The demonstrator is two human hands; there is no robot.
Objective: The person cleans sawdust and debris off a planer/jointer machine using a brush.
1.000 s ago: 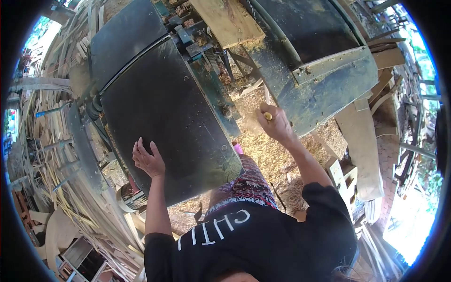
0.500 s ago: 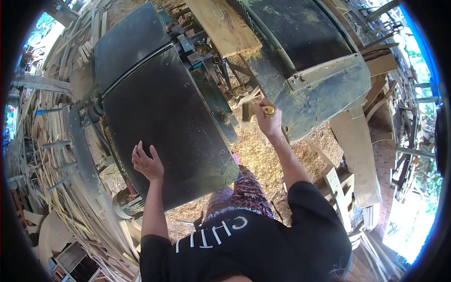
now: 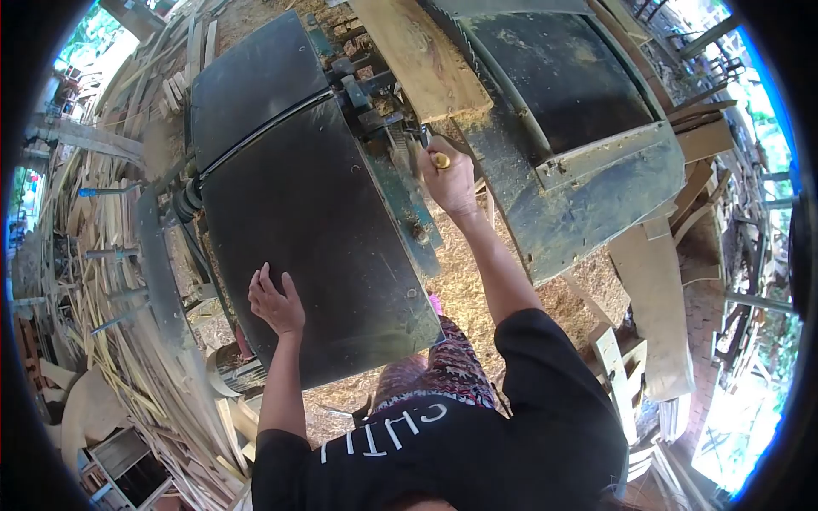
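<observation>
My right hand (image 3: 449,177) is closed around the yellow handle (image 3: 440,160) of what looks like a flat brush; its head is hardly visible beneath my fist. That hand is over the gap beside the machine's edge, near greenish metal parts dusted with shavings (image 3: 417,228). My left hand (image 3: 277,302) has its fingers apart and holds nothing. It lies on or just above the dark flat machine table (image 3: 315,221); contact cannot be made out. A thin slot (image 3: 264,132) divides this table from a second dark plate (image 3: 251,81).
A wooden board (image 3: 426,64) lies by a second machine bed (image 3: 596,192), to the right. Sawdust and shavings (image 3: 464,289) cover the ground between the machines. Heaps of thin wood strips (image 3: 111,281) line the left side, and a tan sheet (image 3: 652,307) leans at right.
My right hand has moved forward and left with the brush, toward the machine's metal parts. My left hand stays over the dark table; the whole view has shifted slightly.
</observation>
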